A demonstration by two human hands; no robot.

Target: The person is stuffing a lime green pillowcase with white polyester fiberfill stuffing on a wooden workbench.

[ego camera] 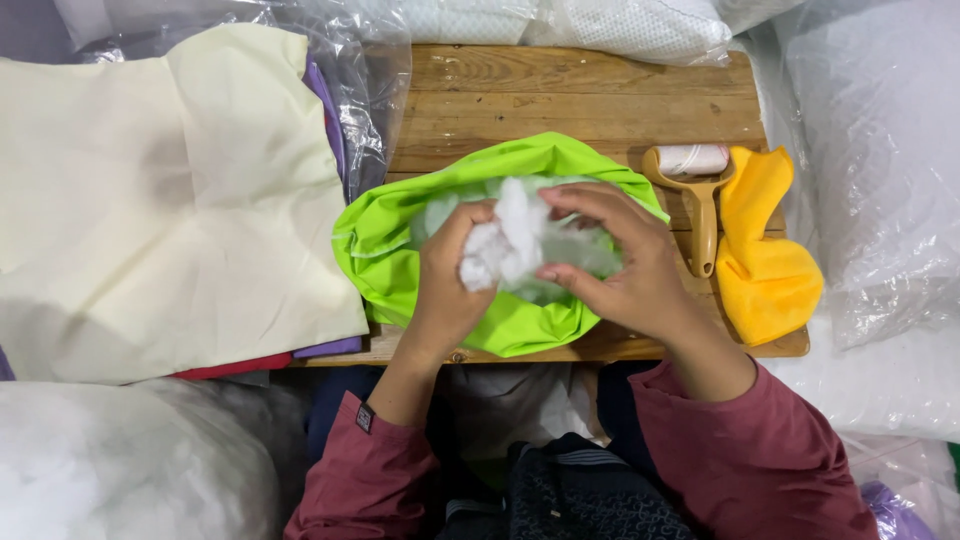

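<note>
Left hand (447, 275) and right hand (612, 260) both grip white stuffing (508, 240) over the lime-green cover (400, 250) on the wooden table (580, 95).

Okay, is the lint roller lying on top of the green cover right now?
No, the lint roller lies on the bare wooden table beside the yellow cloth, to the right of the green cover.
</note>
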